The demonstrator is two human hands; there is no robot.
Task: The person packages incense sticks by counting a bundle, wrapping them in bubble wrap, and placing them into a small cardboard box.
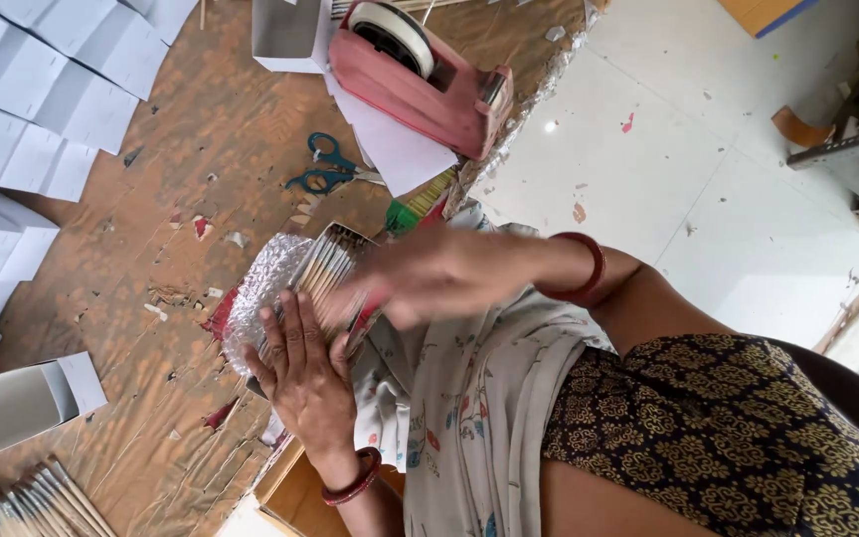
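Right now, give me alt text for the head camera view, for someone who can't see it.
Two hands work a bundle of thin sticks on silvery wrap at a brown table's edge; one hand lies flat on it, the other is blurred above. Blue scissors, a pink tape dispenser and white folded cartons lie beyond.

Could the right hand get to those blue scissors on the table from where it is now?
Probably yes. The right hand is over the stick bundle, and the blue scissors lie uncovered just beyond it on the table, with nothing across the way.
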